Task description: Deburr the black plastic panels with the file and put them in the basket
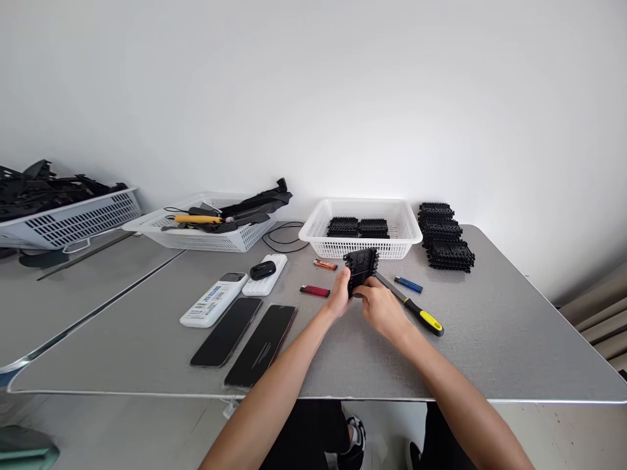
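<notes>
My left hand (pixel 339 294) grips a black plastic piece with toothed edges (pixel 362 262) by its left side, holding it tilted above the table. At the piece's lower edge, the fingers of my right hand (pixel 379 303) are bent and pressed against it; whether they pinch something small there is hidden. A file with a black and yellow handle (pixel 425 318) lies just right of my right hand. Close by are a red lighter (pixel 315 290), an orange lighter (pixel 325 264) and a blue lighter (pixel 408 284).
Behind my hands, a white basket (pixel 362 248) holds similar black pieces. Stacks of them (pixel 448 253) stand to its right. Leftward lie two phones (pixel 260 344), a white box-like device (pixel 214 301), a mouse (pixel 263 269), a basket of tools (pixel 196 241) and another basket (pixel 93 215).
</notes>
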Available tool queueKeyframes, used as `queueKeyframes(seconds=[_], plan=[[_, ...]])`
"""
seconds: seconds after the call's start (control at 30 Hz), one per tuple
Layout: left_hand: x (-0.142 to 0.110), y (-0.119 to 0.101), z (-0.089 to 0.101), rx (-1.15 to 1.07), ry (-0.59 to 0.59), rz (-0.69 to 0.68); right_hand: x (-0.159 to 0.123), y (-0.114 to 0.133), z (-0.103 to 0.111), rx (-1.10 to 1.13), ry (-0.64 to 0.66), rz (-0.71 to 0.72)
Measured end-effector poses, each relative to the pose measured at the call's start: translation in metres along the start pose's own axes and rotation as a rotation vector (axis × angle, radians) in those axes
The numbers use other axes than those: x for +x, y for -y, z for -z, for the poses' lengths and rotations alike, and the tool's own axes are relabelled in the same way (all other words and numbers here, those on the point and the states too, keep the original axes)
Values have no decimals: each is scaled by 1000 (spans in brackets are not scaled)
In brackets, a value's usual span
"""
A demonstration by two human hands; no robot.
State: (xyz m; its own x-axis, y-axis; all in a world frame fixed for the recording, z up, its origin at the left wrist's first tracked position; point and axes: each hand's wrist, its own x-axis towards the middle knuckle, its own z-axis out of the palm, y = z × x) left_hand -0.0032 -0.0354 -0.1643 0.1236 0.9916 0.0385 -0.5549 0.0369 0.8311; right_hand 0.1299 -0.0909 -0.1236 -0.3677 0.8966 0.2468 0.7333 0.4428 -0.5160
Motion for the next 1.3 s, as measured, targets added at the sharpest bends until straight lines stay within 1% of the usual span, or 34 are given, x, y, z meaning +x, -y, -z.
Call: queueKeyframes(seconds=[0.07,0.13,0.2,0.37,0.5,0.6,0.7,0.8,0.9,1.0,1.13,1.23,1.3], plan=[[0,-3,-1,-7,-10,9,-2,1,3,-24,-22,-24],[1,-6,0,-22,-22,15,-3,1,3,1,-34,6],[1,-8,3,-22,-26,21,-3,3,0,18,-30,43],[1,-5,7,10,-29,21,-1,4,-10,21,-9,69],[0,-4,5,-9,-19,0,0,4,-11,23,-5,81],[0,-5,3,-4,8,24,-1,4,-7,-29,4,63],[0,-9,4,-22,8,42,-2,2,-3,-1,-47,38],[2,-14,6,-33,-3,56,-3,0,-3,83,-103,76],[2,-15,6,-22,1,58,-2,2,-6,96,-86,116],[1,-12,4,-15,6,35,-2,7,-10,43,-39,104],[-1,-7,3,-9,24,47,-2,9,-9,-77,-18,86],[0,-9,5,-31,30,79,-4,6,-5,-182,-26,80],[1,-14,7,-54,-9,88,-6,1,-1,-222,-74,59]])
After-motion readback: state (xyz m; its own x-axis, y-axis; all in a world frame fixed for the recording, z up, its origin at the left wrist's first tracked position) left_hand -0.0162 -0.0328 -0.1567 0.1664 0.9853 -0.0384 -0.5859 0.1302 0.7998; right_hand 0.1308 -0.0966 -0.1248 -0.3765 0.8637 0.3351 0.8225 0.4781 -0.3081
